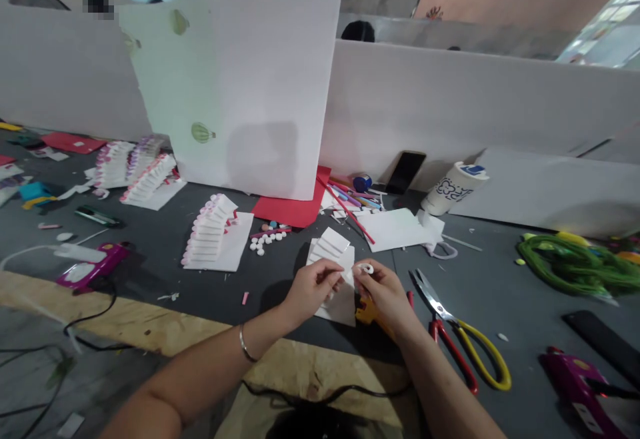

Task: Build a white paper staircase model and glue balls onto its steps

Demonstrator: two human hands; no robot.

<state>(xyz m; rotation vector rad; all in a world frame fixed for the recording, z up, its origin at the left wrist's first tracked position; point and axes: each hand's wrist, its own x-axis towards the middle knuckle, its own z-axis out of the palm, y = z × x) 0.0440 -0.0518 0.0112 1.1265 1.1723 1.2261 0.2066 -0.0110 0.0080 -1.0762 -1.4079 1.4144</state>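
Observation:
In front of me, my left hand [320, 287] and my right hand [383, 292] are close together, both with pinched fingers. A small white paper strip [367, 268] with a curled end shows at my right fingertips. Its other end seems to run to my left fingertips, which partly hide it. Below the hands lies a white card [345, 314] with stepped white folded pieces [331, 244] on it. Partly covered by my right hand is a yellow object [367, 311] whose kind I cannot make out. Scissors [443, 312] with red and yellow handles lie open to the right.
A pink-edged stepped paper piece [207, 232] stands left, near white discs [260, 244]. Purple glue guns lie left [95, 267] and right [575, 386]. Behind are a white board [280, 92], a phone [405, 171], a paper cup [450, 189] and green cord [565, 266].

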